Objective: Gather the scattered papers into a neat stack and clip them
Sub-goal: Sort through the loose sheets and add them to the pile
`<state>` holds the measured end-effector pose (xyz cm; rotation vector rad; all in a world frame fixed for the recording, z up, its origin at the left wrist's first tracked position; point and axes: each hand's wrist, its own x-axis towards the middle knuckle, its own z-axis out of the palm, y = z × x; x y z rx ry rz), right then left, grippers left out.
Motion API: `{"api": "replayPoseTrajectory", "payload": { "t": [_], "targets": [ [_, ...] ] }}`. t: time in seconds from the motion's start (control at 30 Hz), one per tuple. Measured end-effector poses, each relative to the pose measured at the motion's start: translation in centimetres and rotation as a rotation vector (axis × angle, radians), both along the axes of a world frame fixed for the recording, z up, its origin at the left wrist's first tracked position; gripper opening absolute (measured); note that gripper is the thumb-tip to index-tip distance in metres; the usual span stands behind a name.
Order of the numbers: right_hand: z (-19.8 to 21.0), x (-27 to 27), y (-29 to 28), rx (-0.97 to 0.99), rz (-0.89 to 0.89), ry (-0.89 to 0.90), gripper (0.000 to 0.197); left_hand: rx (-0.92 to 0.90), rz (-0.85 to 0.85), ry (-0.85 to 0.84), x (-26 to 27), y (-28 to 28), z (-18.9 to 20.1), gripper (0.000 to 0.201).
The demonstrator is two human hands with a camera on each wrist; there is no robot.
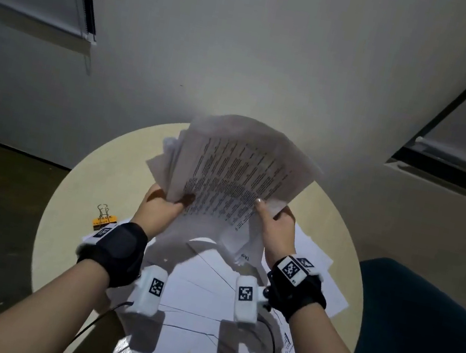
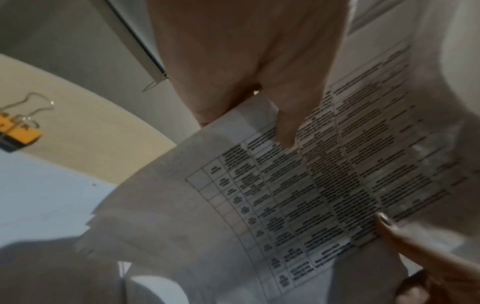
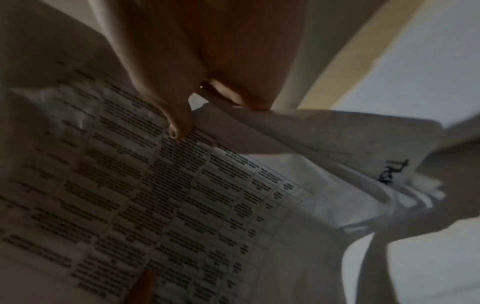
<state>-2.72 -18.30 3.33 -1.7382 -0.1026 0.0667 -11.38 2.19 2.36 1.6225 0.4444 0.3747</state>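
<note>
I hold a loose bundle of printed papers [image 1: 235, 173] upright above the round table. My left hand [image 1: 163, 204] grips its left side, thumb on the front sheet [image 2: 298, 195]. My right hand [image 1: 271, 223] pinches the right side, thumb on the printed table [image 3: 182, 195]. The sheets fan out unevenly, and a corner curls below my right hand. More sheets [image 1: 213, 297] lie spread flat on the table under my wrists. An orange binder clip [image 1: 104, 220] with wire handles lies on the table left of my left wrist, also in the left wrist view as the binder clip [image 2: 18, 131].
The round beige table [image 1: 93, 183] stands against a pale wall. A dark teal chair [image 1: 422, 334] sits at the right. Dark floor lies to the left. A thin cable [image 1: 93, 326] runs from my left wrist camera toward me.
</note>
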Motion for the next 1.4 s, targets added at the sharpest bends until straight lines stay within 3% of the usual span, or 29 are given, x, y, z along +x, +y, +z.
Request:
{"api": "replayPoseTrajectory", "payload": {
  "t": [0.1, 0.2, 0.27, 0.37, 0.5, 0.6, 0.77, 0.83, 0.93, 1.03, 1.1, 1.2, 1.27, 1.33, 1.4],
  "targets": [
    [0.5, -0.2, 0.2, -0.100, 0.094, 0.013, 0.024, -0.145, -0.102, -0.021, 0.3, 0.2, -0.7, 0.055],
    [0.9, 0.3, -0.3, -0.090, 0.145, 0.040, 0.025, -0.123, -0.200, 0.003, 1.0, 0.9, -0.7, 0.073],
    [1.2, 0.9, -0.5, -0.056, 0.132, 0.045, 0.037, -0.124, -0.234, -0.025, 1.6, 1.2, 0.1, 0.076],
    [1.8, 1.2, -0.8, 0.061, 0.128, 0.047, 0.039, -0.111, -0.242, -0.070, 2.7, 1.4, 1.2, 0.074],
    [0.5, 1.1, -1.0, 0.020, 0.050, 0.098, 0.034, -0.106, -0.207, -0.035, 2.8, 1.2, 0.6, 0.064],
    [-0.5, 0.5, -0.2, -0.075, 0.008, 0.072, 0.031, -0.109, -0.157, 0.015, 2.5, 0.0, -0.2, 0.036],
    [0.6, -1.0, 0.2, 0.186, -0.125, 0.098, 0.019, -0.121, -0.104, -0.070, 2.7, -0.4, 1.2, 0.026],
    [-1.3, -1.9, -0.1, 0.245, -0.175, 0.190, 0.022, -0.102, -0.180, 0.014, 2.0, -0.3, 0.3, 0.031],
    [-4.7, -4.0, -0.1, 0.131, -0.149, 0.310, 0.023, 0.014, -0.296, 0.245, 0.7, -1.1, -2.5, 0.031],
    [-4.3, -4.1, -0.7, 0.138, -0.141, 0.334, 0.031, 0.121, -0.231, 0.309, 0.3, -1.7, -4.1, 0.017],
    [-2.2, -2.8, -1.5, 0.155, -0.106, 0.267, 0.051, 0.232, -0.162, 0.304, 0.7, -1.4, -3.5, 0.016],
    [2.3, -0.7, -2.9, -0.165, -0.142, -0.111, 0.101, 0.475, -0.120, 0.232, 1.5, -0.7, -1.5, 0.013],
    [5.4, 0.4, -3.2, -0.389, -0.096, -0.380, 0.113, 0.673, -0.155, 0.190, 2.2, -0.5, -0.4, 0.012],
    [7.8, 1.7, -2.9, -0.716, 0.050, -0.521, 0.087, 0.806, -0.213, 0.158, 2.9, -0.5, 0.3, 0.017],
    [8.4, 2.7, -2.3, -0.837, 0.101, -0.484, 0.033, 0.847, -0.234, 0.127, 3.4, -0.2, 0.5, 0.023]
  ]
}}
